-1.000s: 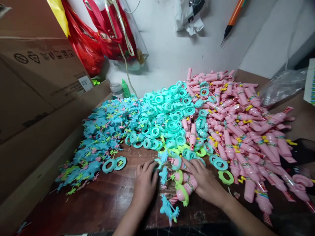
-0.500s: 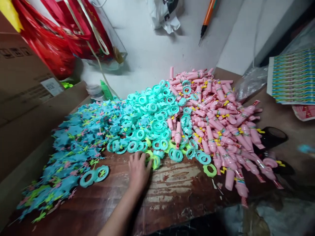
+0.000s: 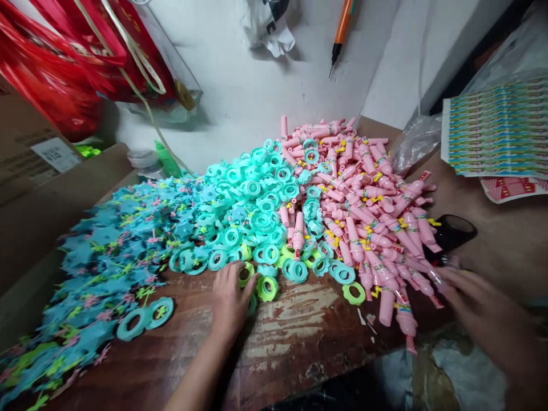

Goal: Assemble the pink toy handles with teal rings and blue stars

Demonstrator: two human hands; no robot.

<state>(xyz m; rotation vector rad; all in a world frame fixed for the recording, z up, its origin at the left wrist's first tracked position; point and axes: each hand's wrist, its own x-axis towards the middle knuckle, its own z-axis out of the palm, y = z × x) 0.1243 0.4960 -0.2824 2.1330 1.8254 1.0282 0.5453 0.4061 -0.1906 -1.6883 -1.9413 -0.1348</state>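
Note:
My left hand [image 3: 231,297] lies at the front edge of a heap of teal plastic rings [image 3: 252,188], its fingers curled down among them. A light green scalloped ring [image 3: 246,274] shows between thumb and forefinger, and a teal ring [image 3: 252,306] peeks out under the thumb. What the fingertips hold, if anything, is hidden. At the right, blurred by motion, my right hand [image 3: 483,308] has its fingers closed on a pink bottle-shaped plastic toy [image 3: 435,278] at the edge of a pile of pink toys [image 3: 363,200] with yellow parts and striped tips.
Blue star-shaped pieces [image 3: 111,245] with green and pink bits are heaped at left, beside a cardboard box [image 3: 29,148]. Two joined teal rings [image 3: 132,324] lie apart on the brown table [image 3: 299,337]. A black round object [image 3: 456,231] and a sticker sheet [image 3: 496,131] are at right.
My right hand has come into view from the right and reached the pink toys. My left hand stays among the rings, where a teal ring now shows beneath it. The view has shifted rightward.

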